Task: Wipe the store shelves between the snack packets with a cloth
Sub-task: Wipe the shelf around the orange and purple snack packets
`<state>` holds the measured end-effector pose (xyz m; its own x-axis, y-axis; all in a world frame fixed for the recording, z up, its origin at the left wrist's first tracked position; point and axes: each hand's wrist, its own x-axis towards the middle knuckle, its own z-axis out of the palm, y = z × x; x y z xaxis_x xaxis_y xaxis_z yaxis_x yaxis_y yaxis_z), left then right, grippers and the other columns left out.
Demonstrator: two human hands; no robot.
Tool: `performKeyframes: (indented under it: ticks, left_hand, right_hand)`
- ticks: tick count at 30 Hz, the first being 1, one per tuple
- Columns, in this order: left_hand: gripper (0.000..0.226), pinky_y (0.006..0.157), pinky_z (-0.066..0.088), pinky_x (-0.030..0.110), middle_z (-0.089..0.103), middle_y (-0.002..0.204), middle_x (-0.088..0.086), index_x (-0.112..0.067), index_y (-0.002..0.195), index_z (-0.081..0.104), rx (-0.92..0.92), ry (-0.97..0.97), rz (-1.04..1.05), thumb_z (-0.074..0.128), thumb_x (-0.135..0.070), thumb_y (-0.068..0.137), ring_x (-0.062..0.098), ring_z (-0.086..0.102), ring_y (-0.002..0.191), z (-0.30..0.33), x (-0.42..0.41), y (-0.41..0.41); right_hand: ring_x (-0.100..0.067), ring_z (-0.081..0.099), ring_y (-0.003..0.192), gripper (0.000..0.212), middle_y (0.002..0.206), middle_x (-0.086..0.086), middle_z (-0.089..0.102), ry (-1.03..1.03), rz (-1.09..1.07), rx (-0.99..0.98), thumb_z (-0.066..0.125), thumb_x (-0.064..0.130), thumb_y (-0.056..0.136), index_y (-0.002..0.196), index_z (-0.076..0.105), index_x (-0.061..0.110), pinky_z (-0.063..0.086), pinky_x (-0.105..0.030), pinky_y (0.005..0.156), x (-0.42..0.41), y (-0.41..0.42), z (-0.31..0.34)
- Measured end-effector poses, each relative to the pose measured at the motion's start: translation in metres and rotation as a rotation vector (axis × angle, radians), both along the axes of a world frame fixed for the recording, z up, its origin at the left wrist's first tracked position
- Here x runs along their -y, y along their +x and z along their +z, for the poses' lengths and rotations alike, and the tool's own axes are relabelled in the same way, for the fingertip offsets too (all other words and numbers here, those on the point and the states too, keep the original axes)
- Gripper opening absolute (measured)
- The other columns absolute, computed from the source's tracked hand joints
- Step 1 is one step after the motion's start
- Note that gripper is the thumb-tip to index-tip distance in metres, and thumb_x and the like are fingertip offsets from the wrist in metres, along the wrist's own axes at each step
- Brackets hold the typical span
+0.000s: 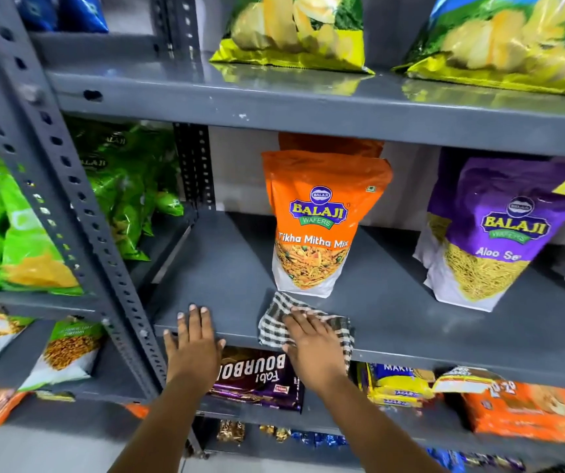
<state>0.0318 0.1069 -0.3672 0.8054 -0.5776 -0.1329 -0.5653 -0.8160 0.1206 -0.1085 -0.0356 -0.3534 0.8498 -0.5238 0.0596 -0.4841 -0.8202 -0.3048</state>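
Cloth (276, 327) partly under R hand (311, 343)

On the shelf (393, 302), the cloth (274, 322) lies before the Tikha Mitha Mix packet (315, 227).

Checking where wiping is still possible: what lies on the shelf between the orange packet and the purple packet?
Nothing: in the head view, bare grey shelf separates the orange packet from the purple packet.

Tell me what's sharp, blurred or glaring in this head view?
Head view: orange packet and cloth under the right hand are sharp; glare streaks the upper shelf; green packets at left are soft; wide-angle bends the upright.
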Motion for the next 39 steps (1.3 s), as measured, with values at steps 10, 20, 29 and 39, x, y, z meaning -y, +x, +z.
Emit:
performKeyframes:
  ticks: [10, 20, 29, 39]
  left_hand:
    - [0.059, 0.113, -0.006, 0.055, -0.015, 0.156, 0.009, -0.012, 0.145, -0.013, -0.016, 0.074, -0.047, 0.021, -0.023, 0.099, 0.026, -0.011, 0.143, 0.02, -0.001, -0.005]
    - [0.06, 0.106, 0.029, 0.053, 0.042, 0.141, 0.022, 0.004, 0.135, 0.036, 0.421, -0.438, -0.17, 0.017, -0.036, 0.093, 0.033, 0.035, 0.132, 0.088, 0.039, -0.033]
    - [0.066, 0.109, 0.004, 0.045, 0.027, 0.147, 0.027, 0.003, 0.139, 0.018, 0.777, -0.837, -0.301, 0.02, -0.046, 0.094, 0.032, 0.013, 0.135, 0.251, 0.082, -0.083]
    - [0.075, 0.111, -0.002, 0.039, 0.018, 0.152, 0.017, 0.001, 0.142, 0.012, 0.847, -0.834, -0.36, 0.003, -0.054, 0.093, 0.032, 0.018, 0.14, 0.302, 0.135, -0.088]
  right_hand:
    - [-0.004, 0.065, 0.094, 0.042, 0.134, 0.001, 0.057, 0.265, 0.149, -0.057, 0.048, 0.003, 0.089, 0.122, 0.056, 0.029, 0.051, -0.018, 0.084, -0.003, -0.032, 0.039]
    - [-0.004, 0.063, 0.088, 0.056, 0.105, 0.011, 0.071, 0.255, 0.138, 0.244, 0.06, 0.009, 0.083, 0.11, 0.048, 0.057, 0.05, -0.023, 0.082, 0.003, -0.101, 0.195]
    - [-0.027, 0.059, 0.113, 0.044, 0.123, -0.004, 0.066, -0.274, 0.008, 0.649, 0.059, 0.007, 0.081, 0.117, 0.059, 0.032, 0.049, -0.044, 0.094, 0.048, -0.132, 0.369]
    - [-0.029, 0.027, 0.139, 0.048, 0.154, -0.006, 0.028, -0.265, 0.025, -0.097, 0.03, 0.045, 0.096, 0.141, 0.027, 0.028, 0.023, -0.036, 0.112, 0.109, -0.074, 0.371]
